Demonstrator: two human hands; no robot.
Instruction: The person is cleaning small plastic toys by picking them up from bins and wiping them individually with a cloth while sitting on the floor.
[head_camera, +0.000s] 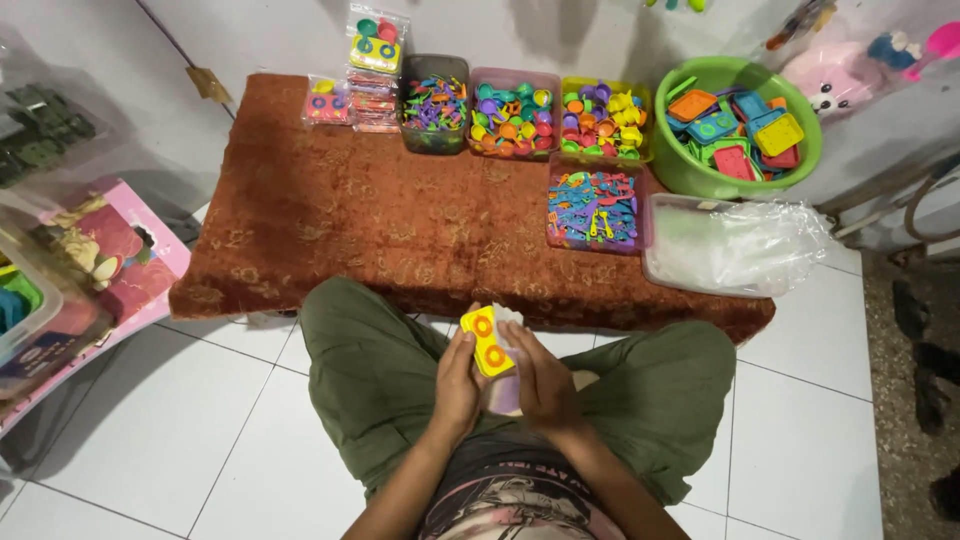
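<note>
I sit cross-legged in green trousers on white floor tiles. My left hand (459, 378) and my right hand (541, 379) together hold a small yellow toy stove (484, 340) with two orange rings, just above my lap. A bit of clear plastic wrap shows behind the toy at my right fingertips. Both hands close around the toy from either side.
A rust-brown mat (400, 220) lies ahead. Along its far edge stand packed toy sets (373, 70) and several trays of small colourful plastic toys (512, 112). A green basin (742, 125) of toy trays and a box of clear bags (735, 245) sit right.
</note>
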